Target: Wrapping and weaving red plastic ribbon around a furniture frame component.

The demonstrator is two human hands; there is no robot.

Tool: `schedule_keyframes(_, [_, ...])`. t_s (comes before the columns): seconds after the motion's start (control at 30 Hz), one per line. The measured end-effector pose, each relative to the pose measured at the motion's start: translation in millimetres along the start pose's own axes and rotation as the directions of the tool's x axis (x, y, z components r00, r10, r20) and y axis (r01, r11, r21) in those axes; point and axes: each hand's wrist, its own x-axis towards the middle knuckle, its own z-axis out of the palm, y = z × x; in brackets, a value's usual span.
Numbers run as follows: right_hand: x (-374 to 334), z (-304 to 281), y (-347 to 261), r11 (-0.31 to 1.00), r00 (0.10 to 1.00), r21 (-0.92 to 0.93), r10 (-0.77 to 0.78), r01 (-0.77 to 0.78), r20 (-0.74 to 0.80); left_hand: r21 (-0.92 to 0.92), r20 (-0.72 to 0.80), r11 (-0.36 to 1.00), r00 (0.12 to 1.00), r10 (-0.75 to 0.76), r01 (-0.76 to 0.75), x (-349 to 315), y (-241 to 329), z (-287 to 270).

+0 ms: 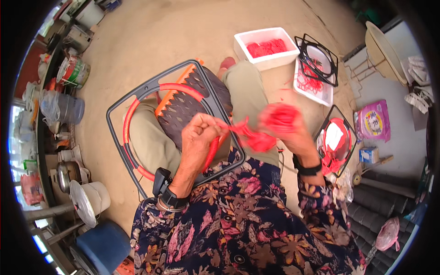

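Across my lap lies a dark grey plastic frame point(113, 130) with a round ring in it. Red cord point(179, 86) wraps much of the ring. My left hand point(200, 134) is closed at the ring's right side, pinching a red strand. My right hand point(297, 134), smeared by motion, holds a loose bundle of red cord point(279, 117) off to the right of the frame. Red strands point(256, 139) stretch and dangle between the two hands. Beneath the frame shows a dark, slatted piece with an orange edge point(176, 89).
Ahead on the floor stands a white box point(247, 54) of red strands. Beside it, a white tray point(326, 94) carries more strands and black frames point(333, 68). Another frame point(352, 153) with red cord lies right, near a purple bag point(373, 121). Pots and a blue barrel point(103, 245) line the left.
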Motion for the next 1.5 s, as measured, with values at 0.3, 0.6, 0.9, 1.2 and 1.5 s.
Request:
schedule_keyframes(0.3, [33.3, -26.8, -14.1, 0.949, 0.974, 0.236, -0.223, 0.209, 0.036, 0.086, 0.101, 0.971, 0.968, -0.231, 0.223, 6.3, -1.1, 8.0])
schedule_keyframes(0.6, [35.0, -34.3, -31.2, 0.952, 0.997, 0.297, 0.077, -0.079, 0.02, 0.381, 0.285, 0.922, 0.958, -0.045, -0.07, 2.2, -4.0, 32.0])
schedule_keyframes(0.9, [31.5, -37.1, -33.1, 0.856, 0.999, 0.515, 0.049, -0.046, 0.009, 0.302, 0.324, 0.939, 0.909, -0.263, 0.164, 8.3, 24.4, 49.2])
schedule_keyframes(1.2, [31.7, -33.5, -55.8, 0.928, 0.997, 0.368, 0.031, -0.053, 0.063, 0.359, 0.338, 0.923, 0.941, 0.009, -0.137, 15.6, 14.3, 71.0])
schedule_keyframes(1.5, [29.3, -37.7, -26.6, 0.954, 0.991, 0.269, 0.13, -0.129, 0.014, -0.213, 0.497, 0.939, 0.857, -0.132, 0.268, 29.1, 19.7, 44.8])
